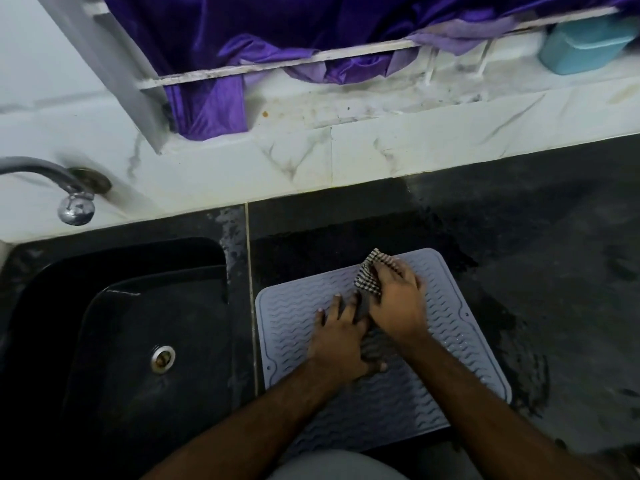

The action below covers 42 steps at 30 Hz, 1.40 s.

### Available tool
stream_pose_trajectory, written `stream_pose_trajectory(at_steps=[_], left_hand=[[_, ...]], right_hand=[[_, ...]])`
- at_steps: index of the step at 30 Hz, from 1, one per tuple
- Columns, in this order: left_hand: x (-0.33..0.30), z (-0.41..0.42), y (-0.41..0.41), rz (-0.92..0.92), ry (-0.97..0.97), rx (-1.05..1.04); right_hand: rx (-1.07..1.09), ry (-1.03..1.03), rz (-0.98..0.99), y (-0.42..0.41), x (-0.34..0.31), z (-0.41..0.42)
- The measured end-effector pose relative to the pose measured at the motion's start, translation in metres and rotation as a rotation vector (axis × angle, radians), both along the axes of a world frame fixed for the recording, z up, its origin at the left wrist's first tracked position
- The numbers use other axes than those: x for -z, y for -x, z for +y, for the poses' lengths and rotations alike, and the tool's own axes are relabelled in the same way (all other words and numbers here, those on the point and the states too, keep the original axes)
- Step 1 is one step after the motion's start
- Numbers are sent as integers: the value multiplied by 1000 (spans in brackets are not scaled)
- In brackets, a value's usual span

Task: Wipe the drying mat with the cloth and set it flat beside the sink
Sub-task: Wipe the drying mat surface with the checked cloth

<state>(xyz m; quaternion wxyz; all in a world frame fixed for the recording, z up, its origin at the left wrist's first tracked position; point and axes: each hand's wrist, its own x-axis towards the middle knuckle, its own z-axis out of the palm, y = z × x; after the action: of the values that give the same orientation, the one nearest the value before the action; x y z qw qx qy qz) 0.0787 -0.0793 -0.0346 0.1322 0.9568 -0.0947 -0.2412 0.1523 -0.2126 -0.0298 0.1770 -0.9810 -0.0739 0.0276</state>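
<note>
A pale grey drying mat (460, 344) with wavy ridges lies flat on the dark counter, just right of the black sink (138, 306). My right hand (398, 299) grips a bunched checked cloth (369, 277) and presses it on the mat's far middle part. My left hand (337, 341) rests on the mat with its fingers spread flat, right beside the other hand. Most of the cloth is hidden under my right hand.
A chrome tap (72, 199) juts from the white marble backsplash above the sink. The dark counter (554, 271) stretches to the right and looks wet around the mat. Purple fabric (259, 46) hangs over the ledge behind, with a light blue container (585, 43) at far right.
</note>
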Motion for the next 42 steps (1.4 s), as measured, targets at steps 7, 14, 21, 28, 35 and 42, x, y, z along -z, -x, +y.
stream_pose_trajectory(at_steps=[7, 14, 21, 28, 35, 42], left_hand=[[2, 1, 7, -23, 11, -92], [-9, 29, 36, -71, -100, -202], [-5, 64, 77, -35, -144, -385], [-4, 71, 78, -47, -143, -331], [-8, 76, 81, -65, -147, -267], [3, 92, 99, -118, -69, -251]], right_hand=[[-35, 44, 175, 9, 14, 30], [-62, 259, 263, 5, 22, 53], [-56, 236, 342, 9, 22, 67], [-216, 316, 263, 44, 20, 107], [-319, 233, 249, 40, 19, 94], [-293, 139, 348, 39, 12, 116]])
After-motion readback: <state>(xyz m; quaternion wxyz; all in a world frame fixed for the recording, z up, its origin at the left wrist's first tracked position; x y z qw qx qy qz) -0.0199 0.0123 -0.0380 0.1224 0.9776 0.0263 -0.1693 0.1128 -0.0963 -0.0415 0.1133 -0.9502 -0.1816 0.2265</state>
